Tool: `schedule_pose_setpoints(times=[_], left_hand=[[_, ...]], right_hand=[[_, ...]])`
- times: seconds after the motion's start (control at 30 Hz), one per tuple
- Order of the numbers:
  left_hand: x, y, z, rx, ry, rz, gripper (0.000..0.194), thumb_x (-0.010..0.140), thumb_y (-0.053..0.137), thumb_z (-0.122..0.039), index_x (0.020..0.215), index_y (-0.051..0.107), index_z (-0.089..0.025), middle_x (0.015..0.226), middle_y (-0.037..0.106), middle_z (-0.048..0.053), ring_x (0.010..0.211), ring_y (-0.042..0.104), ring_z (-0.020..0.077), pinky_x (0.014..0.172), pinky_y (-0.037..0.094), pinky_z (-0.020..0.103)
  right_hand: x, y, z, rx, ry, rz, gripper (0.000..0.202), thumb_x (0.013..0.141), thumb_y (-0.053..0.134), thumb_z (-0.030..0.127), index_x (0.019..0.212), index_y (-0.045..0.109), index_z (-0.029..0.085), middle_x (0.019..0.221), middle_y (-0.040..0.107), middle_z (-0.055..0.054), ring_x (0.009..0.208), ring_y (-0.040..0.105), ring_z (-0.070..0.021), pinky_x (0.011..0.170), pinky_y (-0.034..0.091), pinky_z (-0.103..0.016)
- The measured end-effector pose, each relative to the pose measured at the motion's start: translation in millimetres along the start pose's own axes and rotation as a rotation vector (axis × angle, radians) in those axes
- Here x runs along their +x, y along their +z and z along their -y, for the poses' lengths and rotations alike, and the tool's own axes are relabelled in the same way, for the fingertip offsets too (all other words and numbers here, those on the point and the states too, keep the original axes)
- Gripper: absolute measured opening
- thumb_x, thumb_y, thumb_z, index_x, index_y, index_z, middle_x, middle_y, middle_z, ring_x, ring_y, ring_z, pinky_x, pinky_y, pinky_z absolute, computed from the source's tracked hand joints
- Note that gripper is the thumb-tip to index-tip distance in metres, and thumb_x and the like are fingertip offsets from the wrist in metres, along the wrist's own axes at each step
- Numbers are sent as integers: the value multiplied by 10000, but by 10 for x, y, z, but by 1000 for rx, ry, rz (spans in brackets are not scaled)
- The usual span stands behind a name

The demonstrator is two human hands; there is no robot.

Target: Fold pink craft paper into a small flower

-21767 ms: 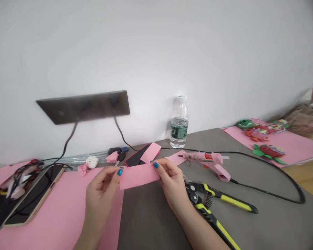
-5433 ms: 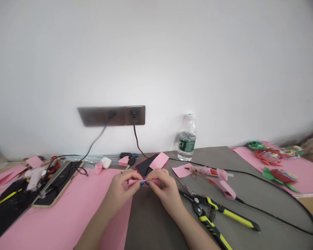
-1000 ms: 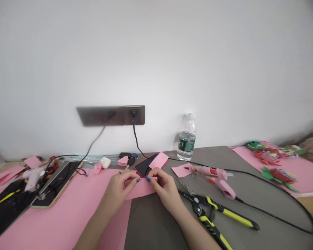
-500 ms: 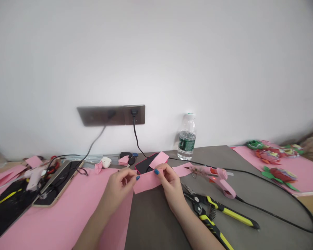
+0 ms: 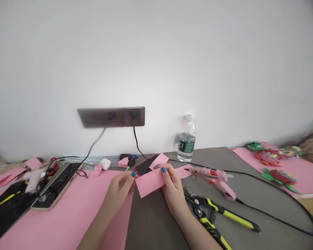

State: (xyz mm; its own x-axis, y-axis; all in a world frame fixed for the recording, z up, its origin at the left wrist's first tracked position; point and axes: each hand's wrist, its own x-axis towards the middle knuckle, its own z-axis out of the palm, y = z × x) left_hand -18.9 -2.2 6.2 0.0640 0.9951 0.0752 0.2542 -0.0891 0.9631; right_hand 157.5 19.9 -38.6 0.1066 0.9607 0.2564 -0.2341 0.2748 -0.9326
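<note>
Right hand pinches the pink paper strip above the worktop; left hand is at its corner, grip unclear. One-sided holding could let the strip droop; uneven pulling could crease it.

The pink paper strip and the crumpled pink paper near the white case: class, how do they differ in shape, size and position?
Shape: the pink paper strip is smooth and oblong; the crumpled pink paper is irregular.
Size: the strip looks larger, the crumpled paper smaller.
Position: the strip is in the right hand; the crumpled paper lies beside the white case.
Shared: both are pink.
</note>
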Motion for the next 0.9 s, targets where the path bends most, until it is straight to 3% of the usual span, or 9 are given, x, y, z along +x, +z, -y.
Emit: schedule_pose_setpoints(times=[0.1,0.27,0.43,0.6,0.73,0.9], left_hand=[[13,12,30,-46,-63,-28,431,860,489,-563,825,628,-156,590,578,-2,512,538,135,489,394,234],[20,5,43,-83,-71,-52,375,859,512,-524,794,610,-167,648,671,41,558,606,155,514,436,241],[4,1,3,22,8,-123,344,853,537,-501,904,668,-187,714,651,32,686,619,185,588,486,259],[16,-15,4,-17,19,-126,312,835,572,-467,960,684,-205,802,648,23,731,603,178,691,509,276],[25,-18,13,-39,-8,-130,315,771,659,-416,995,694,-197,793,667,22,730,601,180,678,499,271],[17,-29,-8,-77,-1,-130,264,731,692,-374,912,728,-186,997,725,83,942,639,250,795,511,321]], right_hand=[[4,-9,-3,-24,-40,-19,307,901,533,513,959,659,238,967,663,-54,939,580,-239,791,439,-317],[13,-7,-19,-7,-82,-2,277,911,532,480,974,666,245,1053,665,-71,1039,567,-249,902,425,-354],[12,11,-20,57,-45,45,273,911,530,484,950,666,251,1116,653,-73,1046,573,-246,862,449,-343],[-9,25,8,119,44,147,256,908,548,455,927,689,242,1187,635,-78,1035,592,-251,808,475,-337],[-7,6,-11,50,6,145,272,899,557,462,988,719,263,1212,644,-84,1175,538,-280,913,459,-390],[5,0,-32,19,8,122,353,853,622,473,1148,682,288,1215,659,-87,1209,529,-289,978,443,-437]])
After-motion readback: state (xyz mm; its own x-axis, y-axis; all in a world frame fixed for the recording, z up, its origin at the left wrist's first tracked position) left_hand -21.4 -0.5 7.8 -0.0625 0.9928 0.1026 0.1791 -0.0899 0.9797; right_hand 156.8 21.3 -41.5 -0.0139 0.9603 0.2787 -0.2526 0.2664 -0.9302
